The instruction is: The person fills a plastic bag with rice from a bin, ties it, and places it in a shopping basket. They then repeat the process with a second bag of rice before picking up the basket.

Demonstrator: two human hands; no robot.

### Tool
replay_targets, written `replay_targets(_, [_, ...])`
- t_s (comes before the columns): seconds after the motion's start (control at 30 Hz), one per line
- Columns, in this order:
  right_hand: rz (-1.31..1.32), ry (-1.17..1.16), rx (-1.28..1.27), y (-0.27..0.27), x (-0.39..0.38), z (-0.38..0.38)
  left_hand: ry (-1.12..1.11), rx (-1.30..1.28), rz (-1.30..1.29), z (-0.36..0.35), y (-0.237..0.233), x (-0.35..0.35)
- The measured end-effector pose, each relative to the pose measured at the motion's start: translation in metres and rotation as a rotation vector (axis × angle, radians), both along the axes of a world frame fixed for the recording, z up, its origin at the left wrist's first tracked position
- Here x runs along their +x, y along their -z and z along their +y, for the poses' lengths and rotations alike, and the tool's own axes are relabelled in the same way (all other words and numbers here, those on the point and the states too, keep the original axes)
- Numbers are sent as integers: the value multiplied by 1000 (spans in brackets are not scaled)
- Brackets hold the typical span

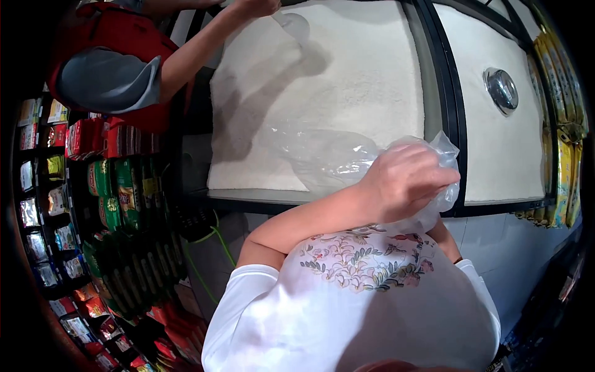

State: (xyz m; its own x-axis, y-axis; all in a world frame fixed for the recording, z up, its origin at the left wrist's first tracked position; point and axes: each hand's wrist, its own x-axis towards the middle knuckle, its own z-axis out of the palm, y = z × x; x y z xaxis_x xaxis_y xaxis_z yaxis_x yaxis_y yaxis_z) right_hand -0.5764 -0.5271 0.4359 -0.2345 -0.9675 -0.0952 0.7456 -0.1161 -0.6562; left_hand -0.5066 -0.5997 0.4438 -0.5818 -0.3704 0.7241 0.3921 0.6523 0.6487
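My left hand point(406, 183) reaches across my chest, its fingers closed on a clear plastic bag point(347, 155). The bag's loose part trails leftward above a wide bin of fine white grain point(365, 68) that looks like rice. Crumpled plastic also shows beyond my knuckles. My right forearm point(443, 239) comes up from below, behind the bag; my right hand is hidden by the left hand and the plastic, so its fingers cannot be made out.
A co-worker's arm point(201, 56) extends over the far left of the bin, near a translucent item point(294, 26). A shiny metal bowl or scoop point(502, 91) lies on the white grain in the right bin. Black frames point(447, 93) divide the bins. Packaged goods point(127, 192) fill shelves at left.
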Motion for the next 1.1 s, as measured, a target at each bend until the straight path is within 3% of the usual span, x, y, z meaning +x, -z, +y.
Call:
replay_targets(0.13, [-30, 162, 14, 15, -4, 17, -30, -98, -7, -5, 3, 5])
replay_targets(0.2, [-37, 257, 10, 16, -8, 22, 92, 109, -52, 0, 4, 6])
replay_targets(0.23, [-40, 299, 1, 16, -10, 21, 149, 44, -149, 1, 12, 5])
replay_targets(0.33, [-27, 373, -19, 16, -13, 7, 73, 192, -175, 10, 31, -6])
replay_targets(0.4, [945, 577, 90, 14, -25, -19, 69, 289, -289, 5, 24, 1])
replay_targets(0.47, [1019, 634, 83, 18, -30, -28, 137, 681, -274, 1, 29, 6])
replay_targets(0.53, [621, 459, -182, 18, -33, -29, 89, 752, -197, -3, 25, 12])
replay_targets(0.57, [501, 325, -157, 15, -35, -29, 60, 856, -148, -6, 28, 13])
replay_targets(0.6, [502, 334, -145, 17, -33, -28, 32, 963, -99, -8, 30, 14])
replay_targets(0.67, [310, 58, -178, 24, -22, -28, -9, 975, -19, -9, 25, 11])
replay_targets(0.73, [340, -168, -27, 35, -8, -16, -52, 980, 68, -12, 26, 7])
replay_targets(0.8, [433, -286, -15, 47, 4, -17, -264, 970, 115, -19, 32, 7])
replay_targets(0.9, [618, -296, 23, 50, 12, -22, -284, 1123, 78, -40, 27, 15])
replay_targets(1.0, [576, -486, 256, 37, -4, -25, -338, 977, 324, -73, 3, 28])
replay_targets(1.07, [623, -349, 279, 50, -13, -24, -451, 829, 517, -106, -9, 54])
replay_targets(1.1, [928, -265, 306, 53, -20, -24, -597, 674, 555, -112, -21, 67])
